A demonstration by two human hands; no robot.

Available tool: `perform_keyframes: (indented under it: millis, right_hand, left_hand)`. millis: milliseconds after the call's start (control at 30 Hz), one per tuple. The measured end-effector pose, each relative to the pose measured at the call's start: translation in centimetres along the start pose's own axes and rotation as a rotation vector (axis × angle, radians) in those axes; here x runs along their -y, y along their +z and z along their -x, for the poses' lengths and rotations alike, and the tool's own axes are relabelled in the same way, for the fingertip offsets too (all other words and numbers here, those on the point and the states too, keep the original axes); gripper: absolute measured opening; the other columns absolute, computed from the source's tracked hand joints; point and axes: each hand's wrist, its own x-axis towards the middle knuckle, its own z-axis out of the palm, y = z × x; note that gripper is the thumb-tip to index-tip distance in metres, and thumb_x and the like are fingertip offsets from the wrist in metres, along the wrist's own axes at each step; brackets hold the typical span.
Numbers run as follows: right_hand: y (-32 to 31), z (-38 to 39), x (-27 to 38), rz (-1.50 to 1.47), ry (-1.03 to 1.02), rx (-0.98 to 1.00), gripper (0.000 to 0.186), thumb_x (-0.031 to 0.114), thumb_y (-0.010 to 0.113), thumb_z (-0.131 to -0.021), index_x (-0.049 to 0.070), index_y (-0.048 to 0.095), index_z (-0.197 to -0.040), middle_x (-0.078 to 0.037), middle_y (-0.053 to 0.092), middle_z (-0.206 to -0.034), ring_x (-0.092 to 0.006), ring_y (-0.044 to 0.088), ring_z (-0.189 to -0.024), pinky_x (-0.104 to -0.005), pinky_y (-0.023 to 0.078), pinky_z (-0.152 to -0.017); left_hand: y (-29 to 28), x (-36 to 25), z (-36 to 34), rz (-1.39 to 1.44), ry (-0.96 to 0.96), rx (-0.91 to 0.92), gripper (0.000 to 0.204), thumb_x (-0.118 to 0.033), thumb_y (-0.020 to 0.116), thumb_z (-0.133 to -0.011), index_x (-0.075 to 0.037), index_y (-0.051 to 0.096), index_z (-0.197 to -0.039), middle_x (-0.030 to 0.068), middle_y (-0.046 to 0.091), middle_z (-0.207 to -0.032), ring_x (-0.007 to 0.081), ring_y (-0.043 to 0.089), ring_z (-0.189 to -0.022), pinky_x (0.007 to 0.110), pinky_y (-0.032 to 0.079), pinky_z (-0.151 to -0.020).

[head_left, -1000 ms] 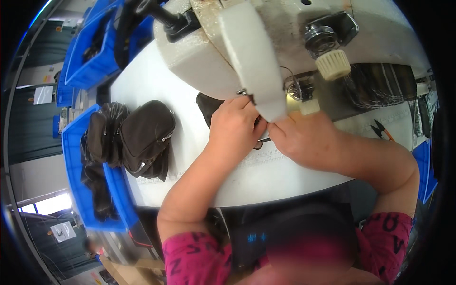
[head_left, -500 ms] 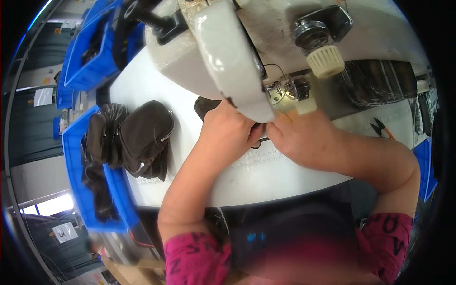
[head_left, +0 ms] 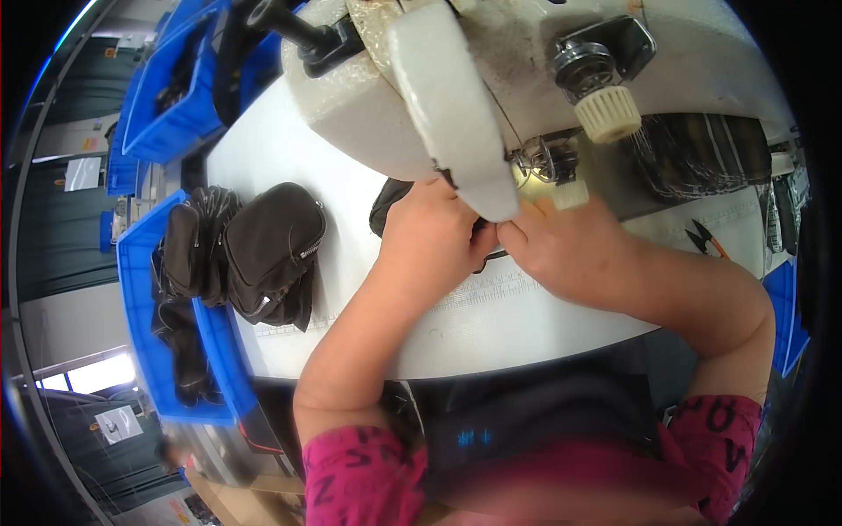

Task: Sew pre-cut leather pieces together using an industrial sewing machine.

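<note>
The left hand (head_left: 430,230) is grasping a dark fabric piece (head_left: 386,207), which is peeking out at ten o'clock from it. The right hand (head_left: 568,250) is curling in at three o'clock from the left; its fingertips are hiding whether it is gripping anything, so I cannot tell. The sewing machine (head_left: 456,114) is looming at twelve o'clock, dark pouches (head_left: 274,241) are lying at nine, and snips (head_left: 708,240) are resting at three.
</note>
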Motion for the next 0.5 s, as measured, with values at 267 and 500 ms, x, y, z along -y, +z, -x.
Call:
perform_keyframes:
  millis: [267, 500]
  right_hand:
    - [0.1, -0.2, 0.0, -0.009, 0.021, -0.006, 0.015, 0.013, 0.069, -0.075, 0.005, 0.062, -0.086, -0.006, 0.062, -0.079, -0.0207, 0.066, -0.063, -0.0356, 0.051, -0.055]
    - [0.0, -0.4, 0.0, 0.064, -0.017, 0.064, 0.025, 0.014, 0.068, -0.076, 0.001, 0.067, -0.097, -0.013, 0.067, -0.097, -0.0189, 0.068, -0.069, -0.0334, 0.052, -0.055]
  left_hand:
    - [-0.2, 0.6, 0.0, 0.140, -0.103, 0.046, 0.037, -0.009, 0.077, -0.081, -0.006, 0.073, -0.118, 0.0127, 0.071, -0.102, 0.0336, 0.070, -0.090, 0.039, 0.057, -0.078]
    - [0.9, 0.8, 0.2, 0.094, 0.036, -0.143, 0.028, -0.010, 0.075, -0.078, -0.009, 0.074, -0.106, 0.0077, 0.074, -0.109, 0.0315, 0.070, -0.096, 0.039, 0.059, -0.077]
